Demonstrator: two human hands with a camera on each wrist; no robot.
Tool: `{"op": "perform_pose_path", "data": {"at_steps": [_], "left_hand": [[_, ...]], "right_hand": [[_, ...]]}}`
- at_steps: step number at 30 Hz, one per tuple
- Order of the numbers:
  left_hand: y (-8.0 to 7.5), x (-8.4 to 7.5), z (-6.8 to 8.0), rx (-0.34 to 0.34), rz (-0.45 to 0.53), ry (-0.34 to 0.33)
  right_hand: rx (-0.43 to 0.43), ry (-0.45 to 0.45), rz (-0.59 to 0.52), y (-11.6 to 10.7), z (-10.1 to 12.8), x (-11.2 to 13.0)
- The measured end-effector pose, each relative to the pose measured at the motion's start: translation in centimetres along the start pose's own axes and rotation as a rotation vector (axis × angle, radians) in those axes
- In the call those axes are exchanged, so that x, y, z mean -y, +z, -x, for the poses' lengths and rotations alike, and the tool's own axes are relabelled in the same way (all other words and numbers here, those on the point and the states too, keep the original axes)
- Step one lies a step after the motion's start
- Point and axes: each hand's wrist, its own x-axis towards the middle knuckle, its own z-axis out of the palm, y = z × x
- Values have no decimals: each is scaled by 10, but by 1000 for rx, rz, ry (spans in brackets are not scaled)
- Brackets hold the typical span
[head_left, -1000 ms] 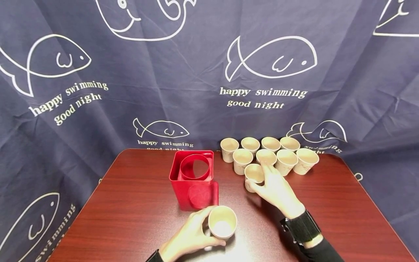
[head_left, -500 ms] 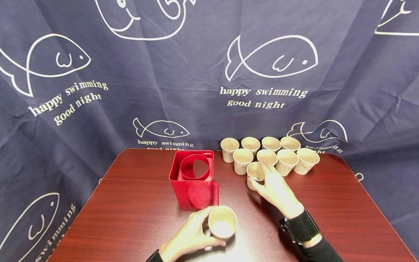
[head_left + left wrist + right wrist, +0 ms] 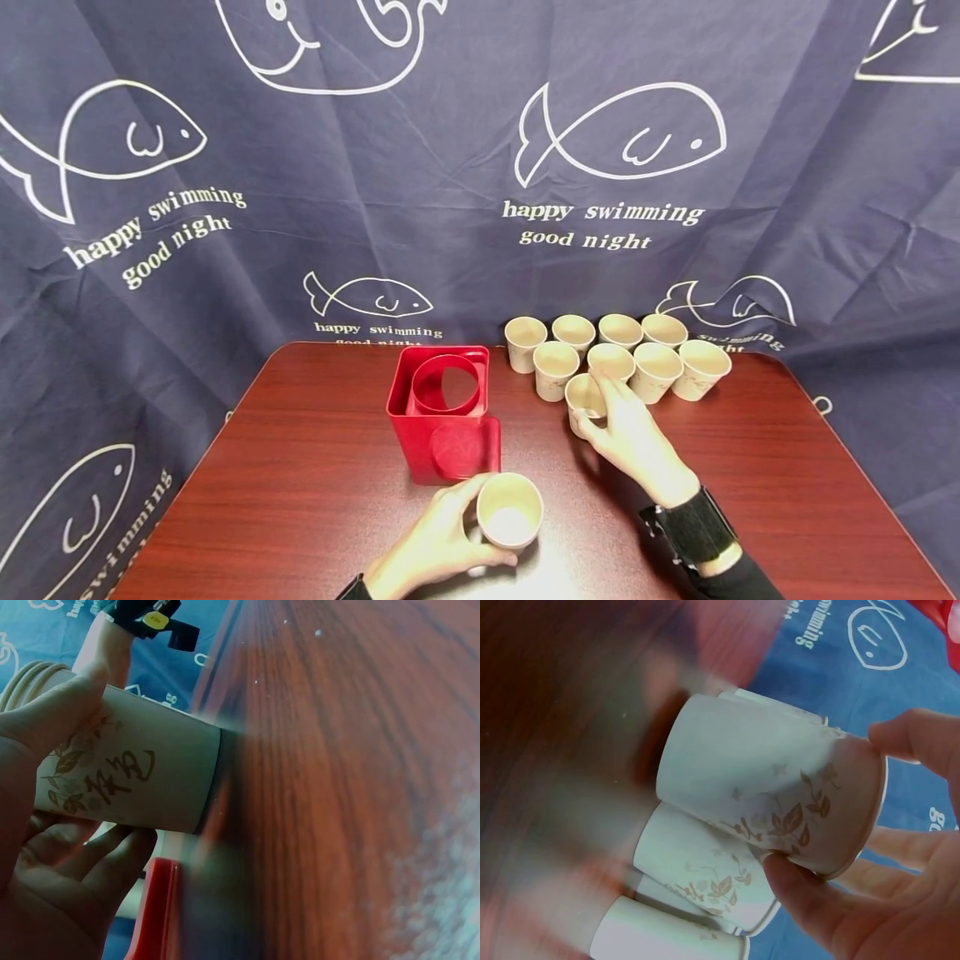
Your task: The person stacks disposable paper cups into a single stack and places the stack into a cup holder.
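Backdrop: dark blue cloth printed with white fish and the words "happy swimming good night" hangs behind and around the desk, which is reddish-brown wood.
Left hand: my fingers are curled round a paper cup standing upright on the near part of the desk; my thumb lies on its printed side in the left wrist view.
Right hand: my fingers pinch the rim of a second paper cup, thumb on one side and the rest on the other.
Second cup's place: at the front of the cluster of cups, just beside its neighbours; I cannot tell whether it touches the desk.
Red box: open-topped with a round ring inside, standing mid-desk, just behind the cup in my left hand and left of the cluster.
Right wrist: a black band.
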Motion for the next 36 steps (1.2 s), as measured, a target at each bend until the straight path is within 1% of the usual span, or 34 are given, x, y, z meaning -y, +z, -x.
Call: {"op": "perform_pose_path", "data": {"at_steps": [2, 6, 11, 14, 19, 27, 36], "left_hand": [[0, 0, 0, 0, 4, -1], [0, -1, -1, 1, 14, -11], [0, -2, -1, 8, 21, -37], [0, -3, -1, 13, 19, -45], [0, -3, 0, 18, 23, -56], [0, -2, 0, 17, 19, -41], [0, -1, 0, 25, 36, -40]], "right_hand": [[-7, -8, -13, -1, 0, 1], [12, -2, -46, -3, -1, 4], [30, -10, -40, -4, -2, 6], [53, 12, -52, -5, -1, 8], [118, 67, -75, -8, 0, 9], [134, 56, -82, -6, 2, 8], [154, 77, -82, -8, 2, 12]]}}
